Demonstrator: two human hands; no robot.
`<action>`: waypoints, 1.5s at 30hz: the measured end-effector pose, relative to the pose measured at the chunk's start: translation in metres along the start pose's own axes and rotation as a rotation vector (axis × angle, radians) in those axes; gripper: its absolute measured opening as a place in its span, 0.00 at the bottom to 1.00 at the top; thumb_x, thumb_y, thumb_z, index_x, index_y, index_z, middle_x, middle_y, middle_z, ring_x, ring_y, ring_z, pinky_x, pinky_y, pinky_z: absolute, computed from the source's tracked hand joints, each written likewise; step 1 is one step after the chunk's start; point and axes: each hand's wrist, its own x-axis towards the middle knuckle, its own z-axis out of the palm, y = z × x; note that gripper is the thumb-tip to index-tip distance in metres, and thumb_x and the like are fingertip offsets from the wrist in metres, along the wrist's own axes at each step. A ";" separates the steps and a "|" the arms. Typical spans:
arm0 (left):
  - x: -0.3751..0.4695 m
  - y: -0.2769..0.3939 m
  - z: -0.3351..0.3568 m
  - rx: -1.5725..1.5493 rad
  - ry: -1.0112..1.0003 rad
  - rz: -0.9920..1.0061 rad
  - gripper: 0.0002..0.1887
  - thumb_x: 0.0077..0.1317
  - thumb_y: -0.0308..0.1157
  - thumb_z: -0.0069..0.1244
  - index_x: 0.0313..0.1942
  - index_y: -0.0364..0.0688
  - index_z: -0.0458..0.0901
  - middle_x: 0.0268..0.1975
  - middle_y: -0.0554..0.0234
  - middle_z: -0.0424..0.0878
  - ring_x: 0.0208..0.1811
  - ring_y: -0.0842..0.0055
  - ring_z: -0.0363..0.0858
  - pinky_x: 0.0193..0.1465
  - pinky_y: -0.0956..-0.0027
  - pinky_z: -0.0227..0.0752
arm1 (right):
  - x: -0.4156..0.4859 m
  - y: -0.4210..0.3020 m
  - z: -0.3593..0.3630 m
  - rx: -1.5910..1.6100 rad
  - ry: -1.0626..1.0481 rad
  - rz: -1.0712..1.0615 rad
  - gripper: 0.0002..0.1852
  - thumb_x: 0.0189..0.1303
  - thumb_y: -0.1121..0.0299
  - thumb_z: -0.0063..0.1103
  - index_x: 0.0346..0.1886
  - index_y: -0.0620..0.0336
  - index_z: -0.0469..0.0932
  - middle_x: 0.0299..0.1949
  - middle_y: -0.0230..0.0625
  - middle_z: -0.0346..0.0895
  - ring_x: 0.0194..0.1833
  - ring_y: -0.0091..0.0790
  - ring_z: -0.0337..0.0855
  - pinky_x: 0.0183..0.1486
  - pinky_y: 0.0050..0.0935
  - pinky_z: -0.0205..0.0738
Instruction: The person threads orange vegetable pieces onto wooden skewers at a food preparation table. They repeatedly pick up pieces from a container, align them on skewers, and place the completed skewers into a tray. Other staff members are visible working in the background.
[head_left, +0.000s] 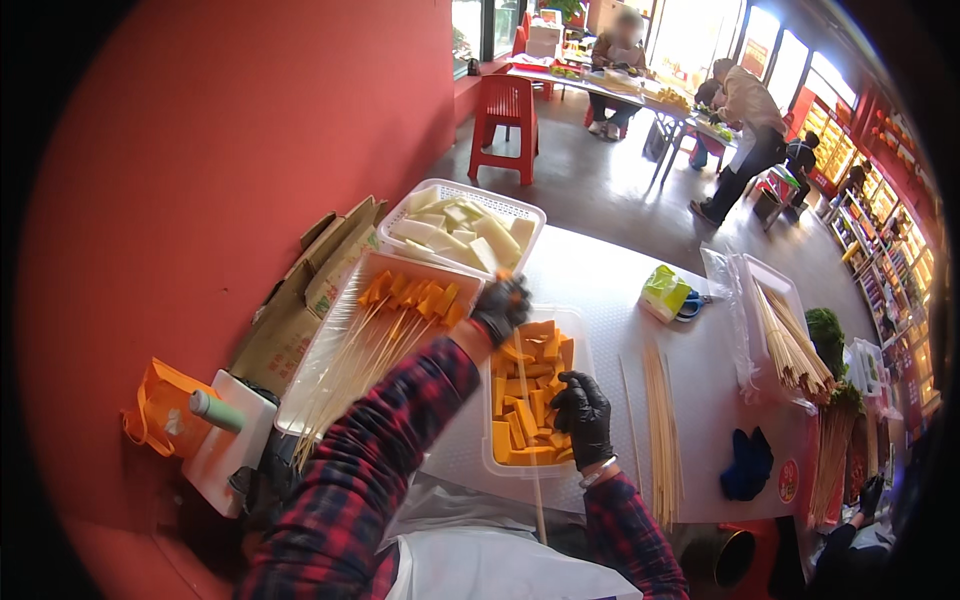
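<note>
My left hand (504, 307), in a black glove, is closed around the upper end of a thin wooden skewer (537, 491). An orange piece, seemingly pumpkin (504, 275), shows at its fingertips, blurred. The skewer slants down across a clear plastic tub (577, 319) of cut pumpkin strips (531, 405). At the tub's right side is my right hand (583, 416), also black-gloved, fingers curled by the pumpkin; whether it grips a piece is hidden. Left of the tub, a white tray (352, 300) lined with plastic film holds several skewers with pumpkin pieces (411, 296) at their far ends.
A white basket (536, 217) holds pale sliced vegetable. Loose skewers (661, 435), blue-handled scissors (691, 306), a green packet (664, 292) and a dark blue cloth item (747, 463) lie rightward. Skewer bundles (787, 337) fill another tub. Cardboard (277, 330) borders the red wall. People work beyond.
</note>
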 end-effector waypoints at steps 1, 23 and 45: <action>0.007 0.032 -0.007 0.037 0.042 -0.047 0.05 0.60 0.38 0.49 0.29 0.51 0.72 0.20 0.71 0.70 0.13 0.81 0.63 0.14 0.78 0.58 | -0.001 -0.001 0.000 -0.001 0.004 0.002 0.11 0.64 0.67 0.43 0.43 0.62 0.72 0.20 0.30 0.72 0.15 0.18 0.66 0.17 0.17 0.61; -0.066 0.029 -0.033 1.526 -0.171 0.800 0.09 0.56 0.24 0.50 0.39 0.37 0.77 0.37 0.60 0.79 0.40 0.74 0.77 0.46 0.73 0.69 | -0.016 0.000 -0.171 -1.630 0.399 0.102 0.29 0.38 0.53 0.65 0.42 0.61 0.72 0.40 0.46 0.72 0.44 0.45 0.74 0.46 0.39 0.69; -0.139 -0.073 0.026 2.312 -0.601 0.601 0.14 0.46 0.44 0.53 0.29 0.46 0.78 0.32 0.57 0.77 0.38 0.60 0.75 0.39 0.58 0.70 | 0.020 0.011 -0.216 -1.604 0.344 -0.190 0.07 0.48 0.67 0.49 0.30 0.55 0.75 0.25 0.44 0.77 0.31 0.47 0.79 0.34 0.43 0.73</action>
